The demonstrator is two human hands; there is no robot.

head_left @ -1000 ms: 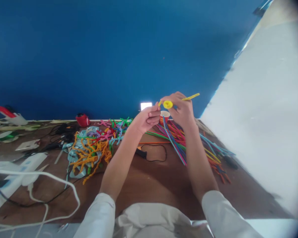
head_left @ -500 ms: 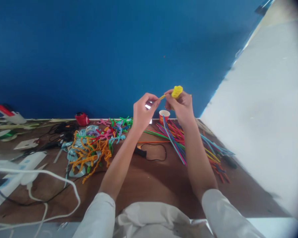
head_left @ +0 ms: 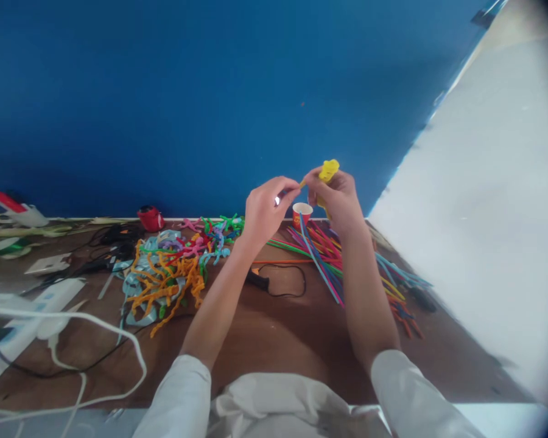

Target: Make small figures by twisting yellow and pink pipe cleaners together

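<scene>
Above the back of the table, my right hand [head_left: 335,194] grips a figure of twisted yellow pipe cleaner [head_left: 330,169], whose coiled, thicker top sticks up past the fingers. A thin yellow end reaches left from it. My left hand [head_left: 271,204] pinches that end between thumb and fingertips. The rest of the figure is partly hidden in my right palm. Just below and behind the hands stands a red and white paper cup [head_left: 302,210]. Many straight coloured pipe cleaners [head_left: 322,252] lie beneath my right forearm.
Left of my arm is a heap of bent pipe cleaner figures [head_left: 173,274], many of them orange. A red object [head_left: 150,219] stands behind it. A white power strip [head_left: 31,328] with looping cables lies at far left. A black-handled tool [head_left: 258,280] with a cord lies mid-table.
Both hands have shifted slightly, the left fingers closing nearer to the right hand along the yellow end. The yellow figure has tilted a little to the right.
</scene>
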